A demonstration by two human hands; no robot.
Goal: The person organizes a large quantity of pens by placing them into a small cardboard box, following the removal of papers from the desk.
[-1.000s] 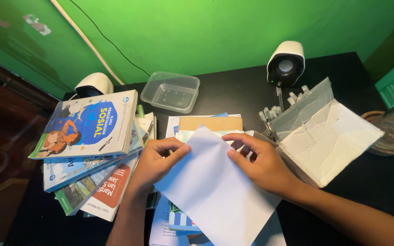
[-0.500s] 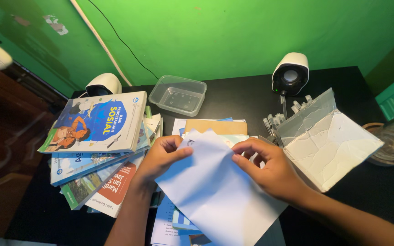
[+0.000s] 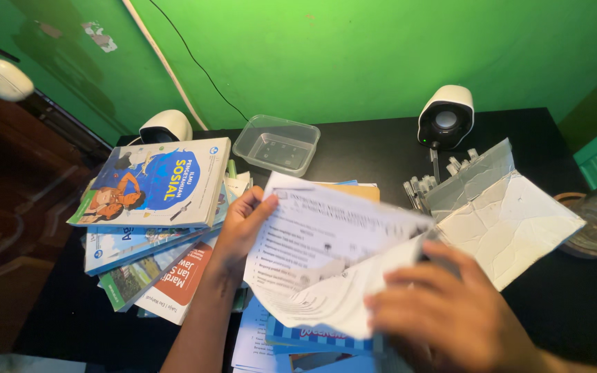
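I see the white sheet has just flipped printed side up over the desk's paper pile, my left hand pinching its top corner, right hand blurred, fingers clamped on its lower edge.

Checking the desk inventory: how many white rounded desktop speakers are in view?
2. One white rounded speaker stands at the back right of the black desk; the other white speaker sits back left, partly hidden behind the stacked books.

Green wall, black desk, dim light.
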